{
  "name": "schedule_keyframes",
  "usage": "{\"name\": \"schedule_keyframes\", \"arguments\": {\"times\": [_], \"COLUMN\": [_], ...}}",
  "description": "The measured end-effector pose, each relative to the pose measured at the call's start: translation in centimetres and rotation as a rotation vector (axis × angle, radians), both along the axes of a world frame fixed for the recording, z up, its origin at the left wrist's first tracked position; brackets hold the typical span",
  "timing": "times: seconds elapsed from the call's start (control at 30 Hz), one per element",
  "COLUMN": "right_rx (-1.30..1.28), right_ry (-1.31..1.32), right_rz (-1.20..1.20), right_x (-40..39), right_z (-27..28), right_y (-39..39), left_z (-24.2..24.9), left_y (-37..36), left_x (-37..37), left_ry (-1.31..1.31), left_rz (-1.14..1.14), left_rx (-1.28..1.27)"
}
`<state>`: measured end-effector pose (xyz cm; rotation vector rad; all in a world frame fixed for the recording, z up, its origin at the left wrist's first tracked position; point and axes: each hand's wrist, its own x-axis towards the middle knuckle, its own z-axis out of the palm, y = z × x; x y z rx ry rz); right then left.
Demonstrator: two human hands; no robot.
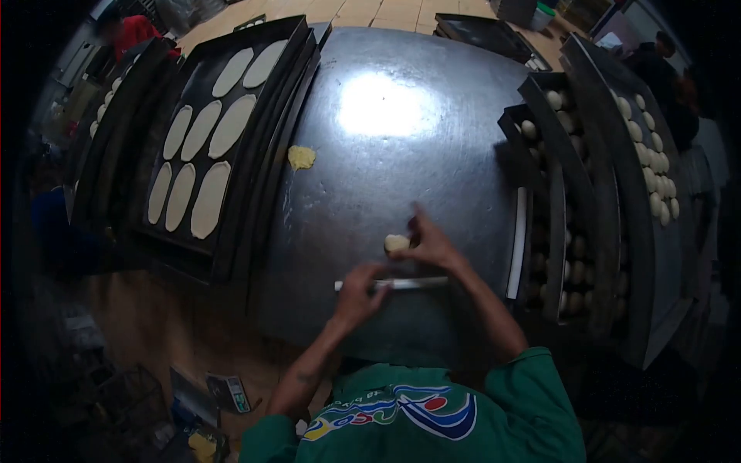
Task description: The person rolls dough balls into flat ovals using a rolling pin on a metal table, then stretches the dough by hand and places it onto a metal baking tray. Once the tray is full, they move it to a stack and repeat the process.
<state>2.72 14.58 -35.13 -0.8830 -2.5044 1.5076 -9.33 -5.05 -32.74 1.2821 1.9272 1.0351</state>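
Note:
A small pale dough ball [397, 244] is at the fingers of my right hand [431, 245], low over the dark metal table [347, 201]. The right thumb and fingers curve around its right side, with the index finger blurred. My left hand [360, 297] is curled over the left part of a thin, light rolling pin [417, 283], which lies crosswise near the table's front edge. A yellowish lump [302, 158] sits at the table's left side.
At the left, a dark tray [202, 86] holds several flattened oval dough pieces. Stacked trays [664, 270] with several dough balls stand at the right. A white strip [517, 243] lies along the right edge. People are at the upper left [137, 32] and upper right [656, 73].

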Motion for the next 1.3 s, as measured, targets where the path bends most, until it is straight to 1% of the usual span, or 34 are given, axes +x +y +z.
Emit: {"name": "schedule_keyframes", "arguments": {"times": [0.03, 0.07, 0.1, 0.13, 0.2, 0.23, 0.3, 0.33, 0.4, 0.43, 0.47, 0.5, 0.53, 0.57, 0.6, 0.63, 0.67, 0.7, 0.73, 0.77, 0.8, 0.83, 0.87, 0.9, 0.93, 0.97, 1.0, 1.03, 1.1, 1.13, 1.17, 1.23, 1.27, 1.3], "right_rx": [0.043, 0.099, 0.064, 0.073, 0.213, 0.215, 0.413, 0.416, 0.429, 0.445, 0.365, 0.281, 0.284, 0.474, 0.661, 0.668, 0.67, 0.585, 0.497, 0.51, 0.506, 0.644, 0.787, 0.818, 0.823, 0.873, 0.92, 0.755, 0.746, 0.739, 0.739, 0.591, 0.574, 0.614], "right_ry": [-0.037, -0.074, -0.104, -0.1, -0.209, -0.208, -0.287, -0.285, -0.173, -0.173, -0.146, -0.127, -0.144, -0.062, 0.022, 0.052, 0.044, 0.097, 0.153, 0.123, 0.121, -0.001, -0.123, -0.174, -0.169, -0.223, -0.278, -0.349, -0.352, -0.357, -0.352, -0.297, -0.307, -0.305], "right_rz": [-0.125, -0.251, -0.255, -0.255, -0.238, -0.238, -0.152, -0.156, -0.142, -0.144, -0.049, 0.041, 0.027, -0.052, -0.125, -0.208, -0.213, -0.284, -0.355, -0.322, -0.32, -0.279, -0.235, -0.238, -0.235, -0.27, -0.306, -0.308, -0.352, -0.391, -0.405, -0.388, -0.392, -0.36], "right_x": [0.3, 0.3, 0.0, -0.3, -1.0, -1.0, -0.8, -0.1, 2.2, 3.5, 5.5, 7.0, 7.8, 8.2, 8.6, 8.2, 7.7, 7.1, 6.5, 6.0, 5.3, 4.6, 3.7, 2.8, 1.7, 0.7, -0.1, -1.1, -2.8, -2.8, -2.7, -2.5, -2.2, -1.6], "right_z": [-0.5, -0.7, -0.5, -0.4, -0.4, -0.8, -1.3, -1.6, -1.8, -1.1, -0.4, 0.2, -0.3, -1.5, -2.6, -2.2, -1.8, -1.4, -1.0, -0.7, -0.9, -1.3, -1.6, -1.9, -2.4, -2.9, -3.3, -2.9, -3.4, -3.8, -4.0, -4.7, -4.3, -4.2], "right_y": [0.7, 1.4, 2.1, 2.2, 1.8, 1.5, 1.1, 1.1, 1.9, 1.0, -0.8, -2.4, -3.9, -5.8, -7.5, -7.7, -7.2, -6.6, -5.9, -5.4, -5.1, -4.9, -4.4, -3.8, -1.9, 0.0, 1.9, 4.2, 9.1, 10.0, 10.2, 10.2, 8.4, 5.8], "left_z": [-0.9, -2.0, -2.6, -2.6, -2.5, -2.6, -2.7, -2.7, -2.3, -2.0, -2.3, -3.1, -3.9, -3.4, -3.4, -3.4, -2.7, -2.0, -2.5, -3.0, -3.6, -3.2, -4.0, -4.9, -5.0, -5.2, -5.5, -5.9, -6.2, -6.2, -6.3, -6.6, -6.6, -7.0], "left_y": [1.2, 2.8, 4.4, 5.7, 7.0, 6.9, 6.5, 6.2, 5.4, 4.3, 2.4, -0.2, -1.9, -2.6, -2.8, -2.2, -1.4, -1.0, -0.7, -0.4, 0.2, 0.3, 1.4, 2.9, 4.7, 7.1, 10.2, 13.2, 18.7, 20.1, 20.1, 19.6, 17.1, 13.8], "left_x": [-1.0, -1.8, -2.6, -3.0, -3.2, -3.3, -3.7, -4.4, -6.7, -7.9, -8.5, -8.4, -7.8, -7.0, -6.1, -5.4, -5.0, -4.9, -5.0, -5.4, -5.9, -6.0, -6.4, -6.8, -7.2, -8.1, -9.1, -10.5, -13.0, -13.8, -14.2, -14.5, -13.3, -11.7], "left_ry": [-0.255, -0.106, 0.045, 0.046, 0.222, 0.223, 0.349, 0.352, 0.115, -0.032, -0.035, 0.178, 0.383, 0.482, 0.462, 0.323, 0.186, 0.117, 0.114, 0.145, 0.177, 0.47, 0.47, 0.668, 0.867, 0.788, 0.792, 0.745, 0.611, 0.526, 0.535, -0.313, 0.154, 0.617], "left_rz": [0.158, 0.211, 0.261, 0.262, 0.277, 0.277, 0.218, 0.216, -0.001, -0.103, -0.108, -0.224, -0.339, -0.375, -0.388, -0.243, -0.092, -0.021, -0.022, 0.008, 0.039, -0.052, -0.045, -0.016, 0.009, 0.003, 0.008, 0.017, -0.02, -0.063, -0.073, 0.061, -0.019, -0.111], "left_rx": [-0.128, -0.131, -0.126, -0.117, -0.276, -0.274, -0.234, -0.229, -0.288, -0.296, -0.28, -0.069, 0.141, 0.073, 0.07, 0.155, 0.237, 0.21, 0.207, 0.203, 0.2, 0.043, 0.046, 0.033, 0.014, -0.05, -0.048, -0.029, 0.007, 0.021, 0.027, 0.243, 0.118, -0.011]}}
